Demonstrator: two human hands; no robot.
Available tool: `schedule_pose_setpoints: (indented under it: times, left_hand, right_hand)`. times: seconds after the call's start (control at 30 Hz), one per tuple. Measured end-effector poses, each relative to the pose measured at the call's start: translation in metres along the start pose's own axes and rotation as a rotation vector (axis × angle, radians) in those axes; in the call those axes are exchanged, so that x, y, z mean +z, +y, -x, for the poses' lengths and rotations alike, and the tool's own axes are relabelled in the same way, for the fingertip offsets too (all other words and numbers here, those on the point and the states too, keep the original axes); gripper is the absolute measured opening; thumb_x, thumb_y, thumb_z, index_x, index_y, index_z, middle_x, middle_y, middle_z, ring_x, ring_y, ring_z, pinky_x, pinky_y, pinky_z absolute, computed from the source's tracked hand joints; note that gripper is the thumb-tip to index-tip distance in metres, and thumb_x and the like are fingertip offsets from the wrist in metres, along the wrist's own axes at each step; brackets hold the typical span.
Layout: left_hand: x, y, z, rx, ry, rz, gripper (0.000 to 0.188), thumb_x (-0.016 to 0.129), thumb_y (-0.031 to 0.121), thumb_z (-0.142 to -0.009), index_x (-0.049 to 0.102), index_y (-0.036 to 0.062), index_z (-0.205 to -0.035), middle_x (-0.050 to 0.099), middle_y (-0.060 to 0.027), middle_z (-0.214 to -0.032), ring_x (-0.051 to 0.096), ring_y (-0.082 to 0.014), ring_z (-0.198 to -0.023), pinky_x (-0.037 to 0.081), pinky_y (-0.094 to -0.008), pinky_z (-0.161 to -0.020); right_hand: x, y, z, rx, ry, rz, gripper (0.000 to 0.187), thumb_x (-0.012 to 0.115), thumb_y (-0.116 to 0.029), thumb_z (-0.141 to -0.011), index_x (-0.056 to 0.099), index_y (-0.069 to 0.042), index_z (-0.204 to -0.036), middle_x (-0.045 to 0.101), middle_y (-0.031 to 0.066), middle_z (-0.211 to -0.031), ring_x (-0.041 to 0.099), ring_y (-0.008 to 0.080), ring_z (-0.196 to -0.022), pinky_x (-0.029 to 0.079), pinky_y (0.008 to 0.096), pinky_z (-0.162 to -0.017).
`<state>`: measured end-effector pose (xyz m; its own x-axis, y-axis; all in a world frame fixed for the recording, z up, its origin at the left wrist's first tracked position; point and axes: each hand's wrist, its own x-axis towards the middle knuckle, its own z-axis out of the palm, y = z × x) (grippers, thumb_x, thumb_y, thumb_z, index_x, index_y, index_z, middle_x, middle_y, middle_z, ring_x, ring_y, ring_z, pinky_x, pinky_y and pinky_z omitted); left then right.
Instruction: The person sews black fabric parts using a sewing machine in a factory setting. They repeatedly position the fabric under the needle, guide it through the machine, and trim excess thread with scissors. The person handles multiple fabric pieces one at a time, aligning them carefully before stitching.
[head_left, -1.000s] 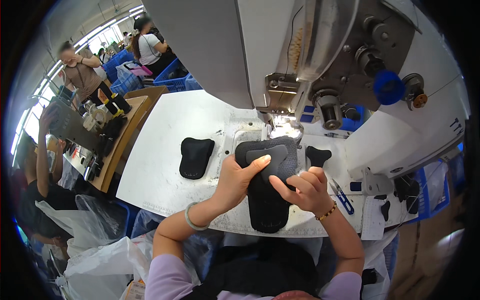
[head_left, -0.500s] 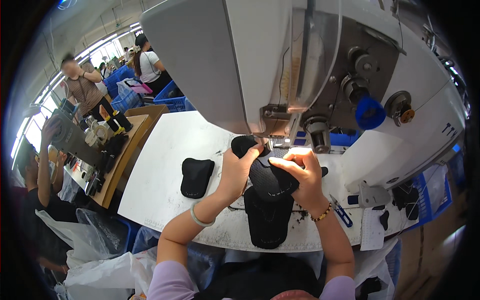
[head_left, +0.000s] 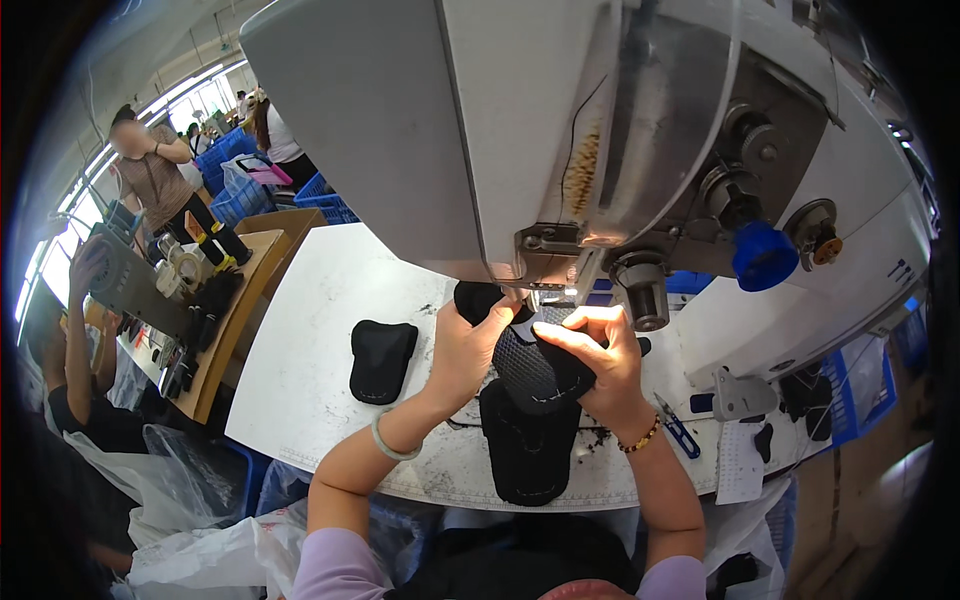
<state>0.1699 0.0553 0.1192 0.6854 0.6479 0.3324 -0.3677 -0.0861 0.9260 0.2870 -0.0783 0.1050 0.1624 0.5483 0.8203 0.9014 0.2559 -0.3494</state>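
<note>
Under the head of a white sewing machine point(head_left: 390, 120), both my hands grip a padded black mesh fabric piece point(head_left: 540, 372). My left hand point(head_left: 468, 350) pinches its far left part between thumb and fingers, close to the needle area. My right hand point(head_left: 606, 368) holds its right edge, with the thumb and forefinger near the presser foot. The needle tip itself is hard to make out. Just below the held piece lies a stack of similar black fabric pieces point(head_left: 528, 450), partly covered by it. Another black piece point(head_left: 383, 362) rests flat on the white table to the left.
Blue-handled thread snips point(head_left: 680, 430) lie right of my right wrist. A white paper strip point(head_left: 740, 465) hangs at the table's front edge. Thread cones point(head_left: 230, 242) stand on a wooden bench at left. A co-worker's arm point(head_left: 80, 340) and plastic bags point(head_left: 190, 480) are at left.
My view has shifted slightly, so the machine head looks larger and nearer. Both hands keep their hold on the mesh piece, whose near edge now looks tilted a little differently.
</note>
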Motion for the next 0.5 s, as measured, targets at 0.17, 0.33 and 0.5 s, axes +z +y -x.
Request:
schedule_pose_setpoints:
  times: [0.17,0.33,0.5]
  left_hand:
    - [-0.001,0.008,0.002,-0.02,-0.033,-0.114,0.016,0.057,0.01,-0.088,0.062,-0.0021,-0.097,0.064,-0.003,-0.089,0.056,-0.0085,-0.081,0.045,-0.024,-0.074]
    - [-0.003,0.016,0.005,-0.088,-0.138,-0.13,0.016,0.061,0.014,-0.086,0.061,-0.0006,-0.094,0.064,-0.0029,-0.088,0.055,-0.0077,-0.08,0.045,-0.0238,-0.072]
    - [-0.008,0.012,0.002,-0.115,-0.138,-0.068,0.019,0.062,0.014,-0.086,0.062,-0.0002,-0.098,0.065,-0.0036,-0.09,0.057,-0.0083,-0.082,0.045,-0.024,-0.076]
  right_hand:
    - [-0.007,0.002,-0.002,-0.031,-0.049,0.049,0.04,0.079,-0.007,-0.063,0.071,-0.012,-0.101,0.049,0.0026,-0.096,0.056,0.0132,-0.079,0.049,0.0242,-0.071]
    - [-0.015,0.009,-0.006,-0.045,-0.081,-0.009,0.038,0.077,-0.007,-0.063,0.072,-0.014,-0.1,0.054,0.0023,-0.094,0.055,0.0125,-0.079,0.049,0.0253,-0.07]
    - [-0.008,0.003,-0.002,-0.045,0.002,0.021,0.04,0.078,-0.009,-0.062,0.072,-0.016,-0.1,0.055,0.0007,-0.091,0.055,0.0129,-0.079,0.048,0.0262,-0.069]
